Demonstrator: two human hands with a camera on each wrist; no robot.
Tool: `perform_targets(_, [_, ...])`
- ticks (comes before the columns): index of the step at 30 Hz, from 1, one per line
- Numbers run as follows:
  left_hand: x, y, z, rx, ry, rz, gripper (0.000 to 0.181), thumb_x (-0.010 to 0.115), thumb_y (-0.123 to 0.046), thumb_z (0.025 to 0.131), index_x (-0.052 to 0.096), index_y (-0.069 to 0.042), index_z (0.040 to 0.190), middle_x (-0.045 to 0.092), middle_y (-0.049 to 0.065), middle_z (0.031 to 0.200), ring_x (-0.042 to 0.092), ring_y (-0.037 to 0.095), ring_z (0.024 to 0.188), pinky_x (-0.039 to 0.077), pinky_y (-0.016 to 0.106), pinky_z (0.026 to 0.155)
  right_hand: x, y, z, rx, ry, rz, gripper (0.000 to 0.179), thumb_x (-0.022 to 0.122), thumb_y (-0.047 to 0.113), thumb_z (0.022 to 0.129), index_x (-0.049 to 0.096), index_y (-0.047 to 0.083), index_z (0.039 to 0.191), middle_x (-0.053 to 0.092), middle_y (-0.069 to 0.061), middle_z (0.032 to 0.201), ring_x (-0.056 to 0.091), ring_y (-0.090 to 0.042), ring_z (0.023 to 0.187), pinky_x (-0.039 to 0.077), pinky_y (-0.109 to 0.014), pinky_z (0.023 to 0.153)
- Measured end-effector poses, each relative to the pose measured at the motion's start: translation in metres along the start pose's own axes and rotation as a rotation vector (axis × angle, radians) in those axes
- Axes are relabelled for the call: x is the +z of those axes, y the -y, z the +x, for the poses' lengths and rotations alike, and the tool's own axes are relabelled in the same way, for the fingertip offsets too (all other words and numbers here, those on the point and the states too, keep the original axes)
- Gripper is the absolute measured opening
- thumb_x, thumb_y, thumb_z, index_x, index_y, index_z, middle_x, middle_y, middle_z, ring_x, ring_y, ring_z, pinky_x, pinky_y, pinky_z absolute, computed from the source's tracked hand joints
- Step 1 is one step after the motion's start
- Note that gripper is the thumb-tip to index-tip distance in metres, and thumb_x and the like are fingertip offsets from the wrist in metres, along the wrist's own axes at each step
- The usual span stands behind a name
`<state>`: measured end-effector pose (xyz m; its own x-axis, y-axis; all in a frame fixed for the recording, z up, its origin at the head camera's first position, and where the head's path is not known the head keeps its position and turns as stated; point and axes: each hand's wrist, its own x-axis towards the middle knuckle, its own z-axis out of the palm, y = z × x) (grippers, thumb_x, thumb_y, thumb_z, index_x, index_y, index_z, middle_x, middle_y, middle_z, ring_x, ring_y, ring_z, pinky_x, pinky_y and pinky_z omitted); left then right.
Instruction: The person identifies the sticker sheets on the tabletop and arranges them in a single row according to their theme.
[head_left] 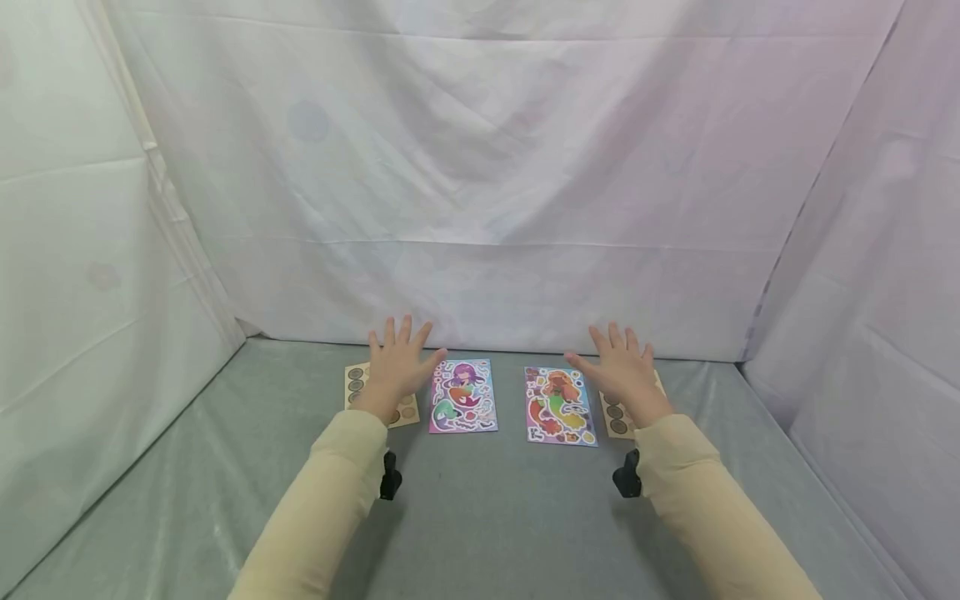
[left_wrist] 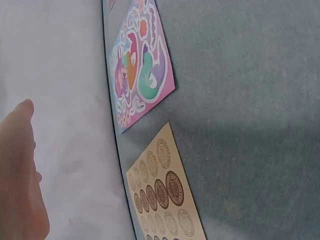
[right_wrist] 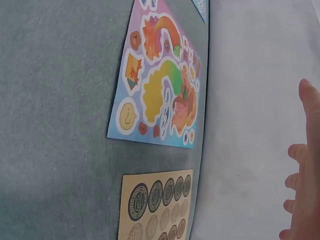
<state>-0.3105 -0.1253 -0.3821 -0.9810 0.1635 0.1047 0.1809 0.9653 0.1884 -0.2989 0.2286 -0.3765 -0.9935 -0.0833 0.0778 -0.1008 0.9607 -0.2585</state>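
Observation:
Two colourful mermaid sticker sheets lie flat on the grey cloth, the left sheet in purple and teal, the right sheet in orange and yellow. Outside them lie two tan sheets of round seal stickers, a left one and a right one, partly hidden by the hands in the head view. My left hand is held above the left tan sheet with its fingers spread. Over the right tan sheet, my right hand has its fingers spread too. Neither hand holds anything.
Grey cloth covers the table. A white fabric backdrop hangs close behind the sheets, with white side curtains at left and right. Each wrist wears a black strap-on device, the left one and the right one.

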Motion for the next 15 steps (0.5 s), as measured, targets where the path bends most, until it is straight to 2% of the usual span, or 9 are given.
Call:
perform_targets(6, [-0.004, 0.002, 0.0, -0.002, -0.004, -0.009, 0.073, 0.028, -0.063, 0.096, 0.016, -0.022, 0.155, 0.004, 0.017, 0.158, -0.01, 0.04, 0.141, -0.011, 0.063, 0.106, -0.005, 0.005, -0.001, -0.013, 0.011, -0.002, 0.096, 0.029, 0.077, 0.087, 0.012, 0.012, 0.155, -0.002, -0.024, 0.156, -0.009, -0.047, 0.139, -0.011, -0.067, 0.103])
perform_targets(15, [-0.014, 0.008, -0.006, -0.001, -0.022, -0.035, 0.073, 0.032, -0.062, 0.096, 0.017, -0.021, 0.155, 0.004, 0.018, 0.158, -0.009, 0.042, 0.141, -0.01, 0.064, 0.105, -0.009, 0.015, -0.003, -0.031, -0.023, -0.005, 0.094, 0.029, 0.076, 0.087, 0.015, 0.012, 0.154, 0.003, -0.023, 0.157, -0.003, -0.046, 0.14, -0.007, -0.067, 0.105])
